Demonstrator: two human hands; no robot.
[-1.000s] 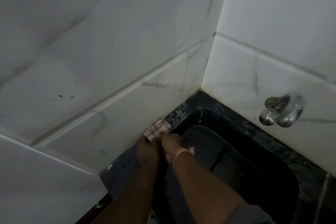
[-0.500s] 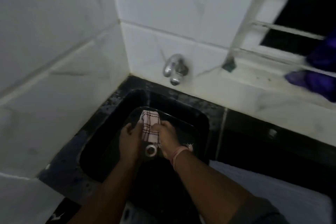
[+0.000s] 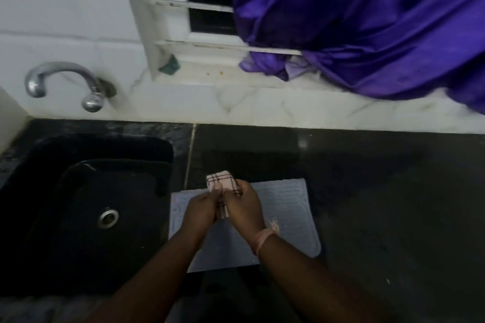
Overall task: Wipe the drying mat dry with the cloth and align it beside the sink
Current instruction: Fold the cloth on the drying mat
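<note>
A pale grey ribbed drying mat lies on the black counter, its left edge right beside the black sink. A small folded pink cloth with dark check lines is held above the mat's far left part. My left hand and my right hand both grip the cloth, pressed close together. My forearms hide the mat's near left part. A pink band circles my right wrist.
A chrome tap juts from the white tiled wall behind the sink. Purple fabric hangs over the window ledge at the back right. A green scrap sits on the ledge. Bare black counter stretches to the right.
My view swung from the wall corner across the sink to the counter. Both hands carried the cloth from over the sink drain to above the mat.
</note>
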